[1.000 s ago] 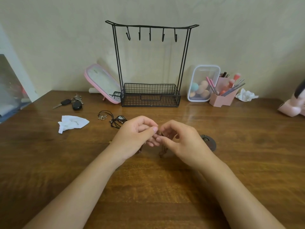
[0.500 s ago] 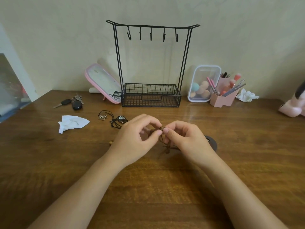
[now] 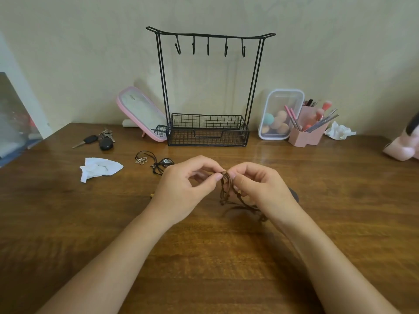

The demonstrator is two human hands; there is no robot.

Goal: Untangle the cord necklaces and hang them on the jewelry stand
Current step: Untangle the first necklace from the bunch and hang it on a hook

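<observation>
Both hands, left [image 3: 181, 189] and right [image 3: 263, 189], pinch a brown cord [image 3: 225, 186] above the desk [image 3: 204, 268]; black necklaces [image 3: 156, 162] lie near the empty stand [image 3: 208, 130].

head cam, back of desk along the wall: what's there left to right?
Car keys → pink mirror → jewelry stand → clear sponge box → pink brush holder → crumpled tissue.
</observation>
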